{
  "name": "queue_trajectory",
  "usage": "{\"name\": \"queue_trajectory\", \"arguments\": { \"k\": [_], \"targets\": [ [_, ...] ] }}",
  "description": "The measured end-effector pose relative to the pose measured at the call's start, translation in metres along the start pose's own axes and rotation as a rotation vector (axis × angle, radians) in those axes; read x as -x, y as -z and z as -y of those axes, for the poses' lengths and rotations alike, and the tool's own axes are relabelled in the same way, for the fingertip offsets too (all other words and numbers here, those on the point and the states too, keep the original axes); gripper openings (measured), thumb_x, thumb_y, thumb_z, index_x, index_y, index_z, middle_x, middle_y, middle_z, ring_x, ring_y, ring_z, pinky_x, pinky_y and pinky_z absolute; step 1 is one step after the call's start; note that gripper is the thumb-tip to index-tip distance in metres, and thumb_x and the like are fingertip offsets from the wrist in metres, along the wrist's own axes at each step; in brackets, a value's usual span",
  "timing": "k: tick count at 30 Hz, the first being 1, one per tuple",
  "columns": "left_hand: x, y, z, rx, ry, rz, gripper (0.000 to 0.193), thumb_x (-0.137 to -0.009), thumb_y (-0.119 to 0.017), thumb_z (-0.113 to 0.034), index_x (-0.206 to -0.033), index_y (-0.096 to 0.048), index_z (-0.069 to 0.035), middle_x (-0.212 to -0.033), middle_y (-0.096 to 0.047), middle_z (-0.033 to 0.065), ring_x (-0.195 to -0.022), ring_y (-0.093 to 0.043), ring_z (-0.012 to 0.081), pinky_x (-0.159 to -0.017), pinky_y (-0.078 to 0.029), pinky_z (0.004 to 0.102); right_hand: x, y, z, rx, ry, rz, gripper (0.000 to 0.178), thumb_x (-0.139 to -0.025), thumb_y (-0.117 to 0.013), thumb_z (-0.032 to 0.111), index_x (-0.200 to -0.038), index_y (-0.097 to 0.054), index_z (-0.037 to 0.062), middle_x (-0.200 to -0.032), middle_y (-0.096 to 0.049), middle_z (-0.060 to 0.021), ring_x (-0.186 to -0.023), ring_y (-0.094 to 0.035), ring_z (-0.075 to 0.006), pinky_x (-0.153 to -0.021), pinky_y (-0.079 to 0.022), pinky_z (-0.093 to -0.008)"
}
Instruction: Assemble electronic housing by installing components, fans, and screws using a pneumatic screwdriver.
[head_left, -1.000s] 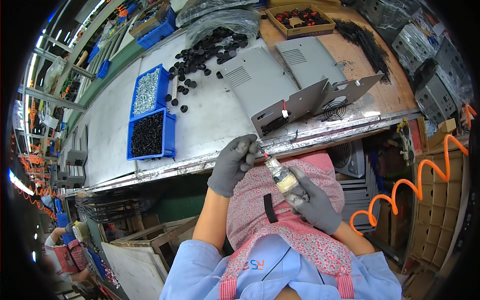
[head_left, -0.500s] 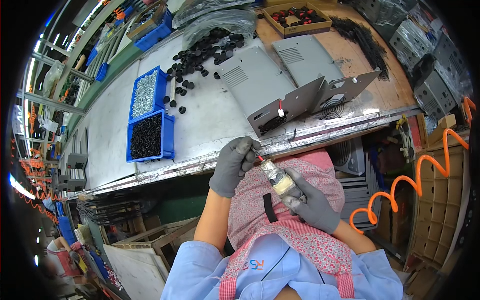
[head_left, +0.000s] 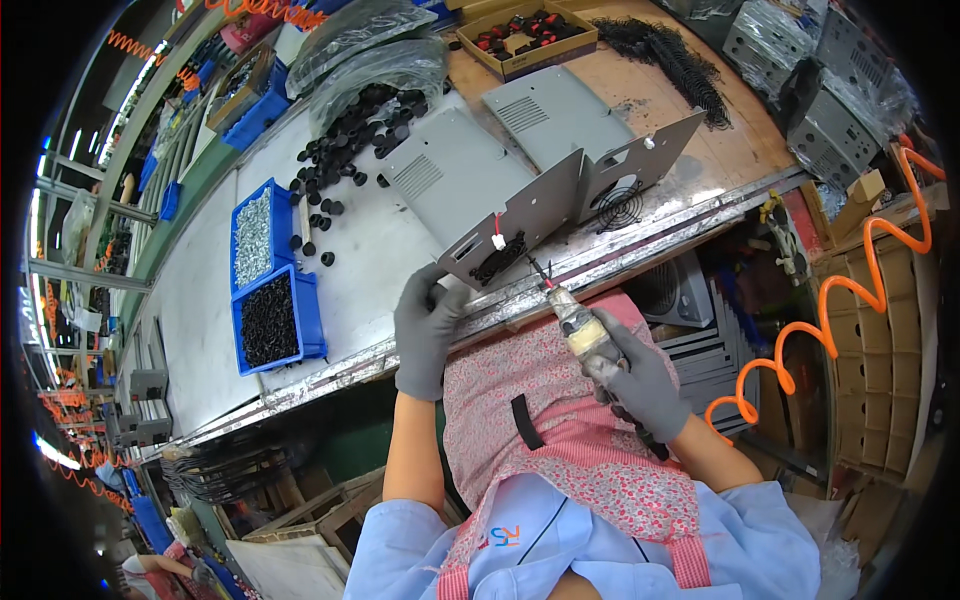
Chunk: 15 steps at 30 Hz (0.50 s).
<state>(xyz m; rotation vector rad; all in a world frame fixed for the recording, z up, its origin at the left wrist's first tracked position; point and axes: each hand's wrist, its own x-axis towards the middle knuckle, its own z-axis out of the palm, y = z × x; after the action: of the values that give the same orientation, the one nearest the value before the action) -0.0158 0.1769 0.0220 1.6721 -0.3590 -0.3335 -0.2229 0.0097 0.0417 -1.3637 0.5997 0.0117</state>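
Observation:
Two bent grey sheet-metal panels lie side by side on the bench. The nearer panel (head_left: 455, 165) has louvre slots, an upright front flange, a black round fan guard (head_left: 497, 258) and a red wire with a white connector (head_left: 498, 241). My gloved left hand (head_left: 428, 325) is closed at the flange's lower left corner, its fingertips partly hidden there. In my gloved right hand (head_left: 640, 385) is a worn, tape-wrapped power screwdriver (head_left: 580, 330). Its bit points up toward the flange, with a small dark screw (head_left: 541, 268) seemingly at the tip, apart from the panel.
Blue bins of silver screws (head_left: 252, 240) and black screws (head_left: 268, 320) stand left. Black caps (head_left: 355, 140) lie scattered behind them. At the back are a carton (head_left: 525, 55) of red-and-black parts and black wire guards (head_left: 665, 60). An orange coiled hose (head_left: 830, 300) hangs right.
My left hand has left the screwdriver tip and moved left to the panel's corner. The screwdriver has come up toward the flange. The view has shifted, so bench items sit further left.

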Motion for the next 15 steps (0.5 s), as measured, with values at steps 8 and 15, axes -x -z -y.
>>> {"name": "queue_trajectory", "arguments": {
  "k": [8,15],
  "targets": [
    [-0.027,-0.019,-0.011,0.0,0.114,0.299,0.045,-0.074,-0.074,0.004,-0.116,-0.058,0.002,-0.104,-0.065,0.0059,-0.09,-0.061,0.012,-0.079,-0.051,0.0264,-0.015,0.003,-0.001,0.011,0.004,0.008,0.059,-0.088,-0.059,0.017,-0.142,-0.036,0.0076,-0.084,-0.058,-0.003,-0.061,-0.052,-0.0057,-0.054,-0.045,-0.022],
    [-0.035,-0.013,0.004,-0.029,0.028,0.333,0.036,-0.072,-0.076,-0.001,-0.106,-0.064,0.003,-0.092,-0.067,0.005,-0.079,-0.059,0.0099,-0.07,-0.05,0.0266,-0.023,0.005,0.008,-0.157,-0.103,0.092,0.059,-0.09,-0.056,0.019,-0.144,-0.034,0.0078,-0.087,-0.058,-0.004,-0.065,-0.054,-0.0064,-0.055,-0.047,-0.0215]
  ]
}}
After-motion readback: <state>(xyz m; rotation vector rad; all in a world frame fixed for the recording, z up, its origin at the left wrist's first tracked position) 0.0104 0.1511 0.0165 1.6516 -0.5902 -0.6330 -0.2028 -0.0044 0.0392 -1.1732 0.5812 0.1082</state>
